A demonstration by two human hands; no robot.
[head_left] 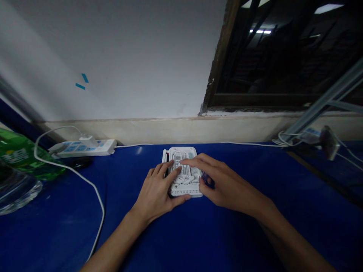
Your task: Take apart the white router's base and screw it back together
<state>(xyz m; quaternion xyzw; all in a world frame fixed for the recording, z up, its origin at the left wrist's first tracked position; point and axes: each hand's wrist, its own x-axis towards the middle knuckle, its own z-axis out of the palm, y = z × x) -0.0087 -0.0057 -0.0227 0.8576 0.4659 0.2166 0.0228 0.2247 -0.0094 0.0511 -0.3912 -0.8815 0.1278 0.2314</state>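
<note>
White router [188, 177] on blue tabletop [56, 234], its edges pinched by the spread left hand [155, 190] and right hand [224, 183].

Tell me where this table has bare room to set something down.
Bare blue tabletop shows right of the right hand, below the far white cable. A smaller patch lies between the left hand and the nearer white cable. It's crowded at left, around the green package, glass dish and power strip, and at the white vented box under both hands.
</note>
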